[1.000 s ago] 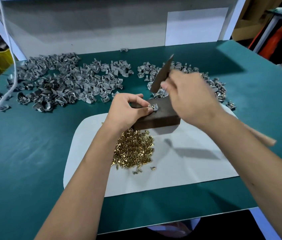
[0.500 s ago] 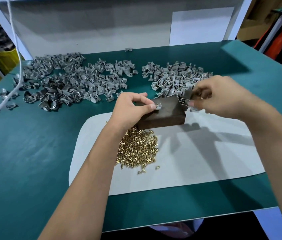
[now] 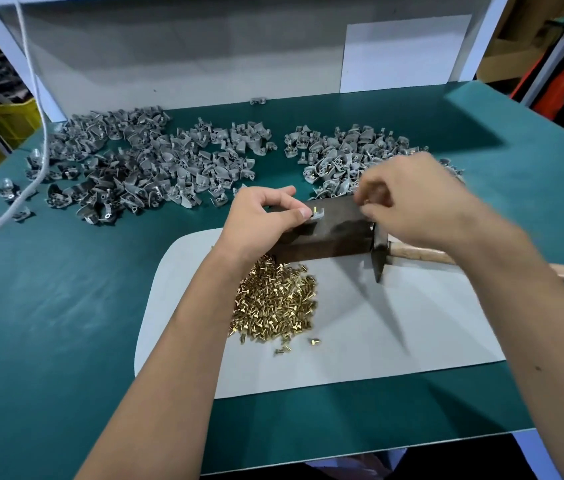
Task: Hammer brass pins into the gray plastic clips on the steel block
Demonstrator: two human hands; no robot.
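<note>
Green desk [image 3: 66, 323] w/ pale gray mat [image 3: 395, 334] laid at centre-front. Dark steel block [image 3: 336, 230] on mat's far edge, long side across. Left hand [image 3: 260, 220] at block's left end, thumb and forefinger pinching gray clip [image 3: 318, 213] on block top; brass pin [image 3: 314, 209] showing in clip. Grip closed on clip. Right hand [image 3: 419, 199] over block's right end, blurred, fingers curled, small brass glint at fingertips [image 3: 367, 201]; prob. pinching a pin, can't tell for sure. Hammer [image 3: 379, 251] lying on mat just right of block, dark head touching or nearly touching block end, wooden handle running off to the right under right forearm.

Heap of brass pins [image 3: 273, 303] on mat just in front of block, few strays [image 3: 314, 341] at near edge. Big spread of gray clips [image 3: 142, 168] on desk far left, smaller heap [image 3: 339, 157] behind block, one loose clip [image 3: 257, 100] near back wall.

Back of desk: gray panel [image 3: 187, 64] w/ white sheet [image 3: 402, 53] at right, white frame posts either side. White cable [image 3: 36, 98] hanging down at left across desk. Yellow crate [image 3: 10, 119] beyond left edge; orange and cardboard shapes beyond right, blurred.
</note>
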